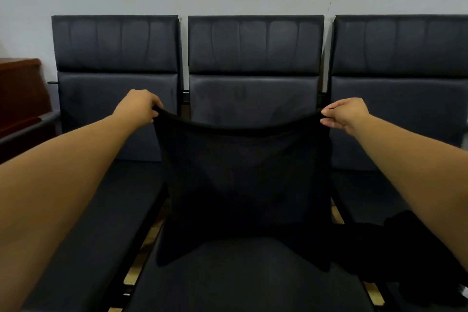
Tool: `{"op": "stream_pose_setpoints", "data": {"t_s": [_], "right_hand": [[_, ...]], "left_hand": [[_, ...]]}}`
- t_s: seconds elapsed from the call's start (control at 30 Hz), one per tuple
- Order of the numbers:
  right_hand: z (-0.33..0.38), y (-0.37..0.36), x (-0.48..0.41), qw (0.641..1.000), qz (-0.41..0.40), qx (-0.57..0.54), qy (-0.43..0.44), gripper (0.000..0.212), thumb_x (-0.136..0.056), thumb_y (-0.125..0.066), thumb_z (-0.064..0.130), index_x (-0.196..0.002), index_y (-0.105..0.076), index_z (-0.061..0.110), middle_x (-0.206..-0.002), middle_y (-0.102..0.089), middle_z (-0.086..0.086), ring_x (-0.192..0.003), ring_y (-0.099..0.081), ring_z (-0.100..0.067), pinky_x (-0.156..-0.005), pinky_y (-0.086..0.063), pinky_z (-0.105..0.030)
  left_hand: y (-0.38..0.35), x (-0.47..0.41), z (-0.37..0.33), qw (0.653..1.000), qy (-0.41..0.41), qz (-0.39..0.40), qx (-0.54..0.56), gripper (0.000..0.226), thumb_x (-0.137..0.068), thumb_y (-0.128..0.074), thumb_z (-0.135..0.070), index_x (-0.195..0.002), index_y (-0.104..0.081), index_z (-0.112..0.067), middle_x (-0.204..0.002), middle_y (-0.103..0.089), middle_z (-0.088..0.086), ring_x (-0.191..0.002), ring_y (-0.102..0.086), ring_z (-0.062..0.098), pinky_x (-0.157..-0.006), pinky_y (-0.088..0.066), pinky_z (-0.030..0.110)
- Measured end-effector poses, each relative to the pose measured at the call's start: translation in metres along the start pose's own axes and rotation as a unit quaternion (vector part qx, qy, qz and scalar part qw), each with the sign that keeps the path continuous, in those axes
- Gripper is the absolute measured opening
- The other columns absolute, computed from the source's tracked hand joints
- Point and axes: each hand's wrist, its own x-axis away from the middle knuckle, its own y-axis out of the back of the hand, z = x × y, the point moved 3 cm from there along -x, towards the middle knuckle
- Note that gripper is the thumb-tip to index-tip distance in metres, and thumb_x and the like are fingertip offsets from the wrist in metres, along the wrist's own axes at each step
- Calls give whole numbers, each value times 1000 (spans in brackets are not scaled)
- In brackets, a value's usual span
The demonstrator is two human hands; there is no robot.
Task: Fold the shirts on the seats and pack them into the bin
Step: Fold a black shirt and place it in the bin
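A black shirt (243, 185) hangs spread out in the air over the middle seat (248, 284). My left hand (138, 109) pinches its upper left corner and my right hand (345, 115) pinches its upper right corner, so the top edge sags between them. The shirt's lower part, with both sleeves splayed outward, drapes down onto the seat cushion. Another heap of black cloth (415, 256) lies on the right seat, partly behind my right forearm. No bin is in view.
Three dark padded seats stand in a row against a pale wall, with the left seat (83, 235) bare. A reddish-brown wooden cabinet (20, 91) stands at the far left. Narrow gaps between the seats show a light floor.
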Motion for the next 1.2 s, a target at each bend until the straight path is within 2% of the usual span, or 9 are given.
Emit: {"op": "stream_pose_setpoints", "data": {"t_s": [0.13, 0.27, 0.47, 0.63, 0.77, 0.9, 1.0, 1.07, 1.2], "right_hand": [[22, -18, -26, 993, -29, -87, 75, 21, -92, -66, -4, -76, -63, 9, -91, -65, -11, -75, -71, -23, -58, -58, -19], [63, -7, -21, 972, -64, -176, 143, 23, -98, -61, 2, -78, -60, 13, -80, -60, -4, -57, -64, -10, -61, -56, -18], [73, 21, 34, 968, -48, -164, 184, 18, -99, -62, 12, -83, -63, 20, -79, -62, 1, -65, -59, -7, -58, -53, -18], [-1, 31, 92, 985, -9, -11, 169, 6, -95, -67, 11, -92, -71, 13, -73, -62, -1, -60, -51, -9, -46, -44, -15], [-92, 27, 142, 985, 89, 99, 108, 8, -91, -73, 13, -84, -75, 15, -69, -64, -5, -62, -51, -17, -55, -43, -29], [-158, 18, 184, 935, 228, 262, 68, 6, -88, -75, 10, -83, -76, 10, -64, -69, 8, -57, -60, -2, -57, -44, -19], [-190, 17, 198, 881, 293, 363, 79, 12, -88, -76, 11, -78, -76, 17, -72, -72, 9, -66, -64, 3, -60, -44, -10], [-203, 17, 202, 845, 323, 418, 87, 13, -89, -75, 13, -79, -75, 20, -75, -71, 10, -68, -64, 6, -63, -45, -9], [-203, 18, 198, 831, 339, 434, 79, 11, -90, -74, 12, -80, -75, 18, -73, -70, 2, -57, -62, -11, -56, -49, -19]], "left_hand": [[17, -34, -7, 956, 87, -129, 250, 15, -96, -65, -3, -106, -71, -11, -99, -67, 13, -53, -62, 2, -62, -56, 14], [44, -50, -20, 864, 91, -206, 451, 17, -97, -63, -3, -112, -70, -1, -88, -65, 2, -82, -68, 16, -64, -58, 17], [65, -2, -23, 852, 51, -198, 482, 9, -100, -59, -9, -98, -64, -17, -99, -60, -3, -90, -61, 11, -64, -55, 16], [23, 87, 12, 913, 0, -99, 395, 17, -95, -66, -9, -87, -67, -25, -81, -64, -4, -64, -54, -6, -56, -40, 9], [-40, 180, 49, 949, -21, 105, 295, 19, -92, -71, -9, -84, -76, -26, -68, -68, -9, -59, -58, -5, -59, -43, 15], [-91, 248, 82, 948, -19, 270, 171, 20, -90, -74, -16, -86, -78, -35, -88, -75, -9, -85, -69, 3, -82, -50, 21], [-109, 273, 93, 930, -21, 348, 114, 16, -92, -72, -19, -94, -76, -34, -97, -73, -12, -92, -67, -1, -84, -48, 15], [-113, 279, 98, 922, -31, 378, 79, 16, -94, -70, -20, -100, -75, -34, -105, -70, -15, -99, -63, -2, -90, -47, 15], [-105, 276, 108, 923, -26, 376, 78, 15, -94, -69, -21, -97, -75, -35, -106, -69, -15, -103, -60, 0, -93, -44, 21]]}}
